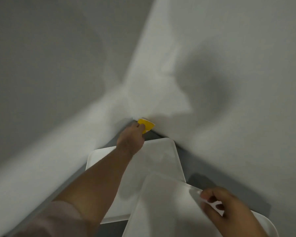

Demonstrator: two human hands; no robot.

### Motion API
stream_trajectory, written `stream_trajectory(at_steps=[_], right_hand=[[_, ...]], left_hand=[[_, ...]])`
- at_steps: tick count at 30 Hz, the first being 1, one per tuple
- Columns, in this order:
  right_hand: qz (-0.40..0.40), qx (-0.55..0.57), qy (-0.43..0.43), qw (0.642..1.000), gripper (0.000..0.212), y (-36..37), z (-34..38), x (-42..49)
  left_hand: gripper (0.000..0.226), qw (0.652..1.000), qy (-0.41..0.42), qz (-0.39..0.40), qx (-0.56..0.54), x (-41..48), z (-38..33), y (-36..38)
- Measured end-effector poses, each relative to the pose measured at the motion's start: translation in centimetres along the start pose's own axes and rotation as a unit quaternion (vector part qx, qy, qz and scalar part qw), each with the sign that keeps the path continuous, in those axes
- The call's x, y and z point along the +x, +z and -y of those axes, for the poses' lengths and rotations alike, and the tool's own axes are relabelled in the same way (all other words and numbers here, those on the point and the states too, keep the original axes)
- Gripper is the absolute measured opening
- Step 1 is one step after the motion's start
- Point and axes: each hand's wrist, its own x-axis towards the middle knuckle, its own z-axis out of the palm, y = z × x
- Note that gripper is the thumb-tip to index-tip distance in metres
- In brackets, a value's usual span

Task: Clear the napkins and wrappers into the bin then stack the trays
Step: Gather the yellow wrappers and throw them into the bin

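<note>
Reaching into the corner, my left hand has closed its fingers on a yellow wrapper past the far tray. My right hand pinches the edge of the near tray, which overlaps the far one. I judge clearing isn't finished; next the wrapper needs carrying to a bin I can't see here. The grey tabletop meets blurred white walls.
</note>
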Motion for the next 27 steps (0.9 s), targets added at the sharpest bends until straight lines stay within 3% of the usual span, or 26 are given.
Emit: stream_trajectory(at_steps=[4,7,13,18,22,27], right_hand=[[-0.009,0.069,0.029,0.997,0.025,-2.1,-0.2,-0.7],[-0.007,0.133,0.056,0.99,0.011,-4.6,-0.6,-1.4],[-0.014,0.242,0.097,0.965,0.018,-10.0,-2.9,-5.5],[-0.05,0.217,0.108,0.969,0.019,-14.3,-7.6,-11.6],[-0.048,0.24,0.16,0.956,0.019,-18.1,-12.7,-17.1],[-0.067,0.297,0.215,0.928,0.036,-21.9,-20.8,-23.8]], left_hand=[[0.037,0.986,0.092,-0.07,-0.12,-5.9,-4.2,-1.9],[0.033,0.966,0.176,-0.047,-0.18,-10.5,-8.9,-3.0],[0.026,0.892,0.375,0.02,-0.251,-19.3,-21.5,-3.7],[0.024,0.865,0.398,0.035,-0.303,-24.2,-31.0,-3.0],[0.019,0.863,0.387,0.043,-0.321,-27.0,-37.4,-2.0],[0.019,0.859,0.391,0.057,-0.326,-31.5,-45.5,1.0]])
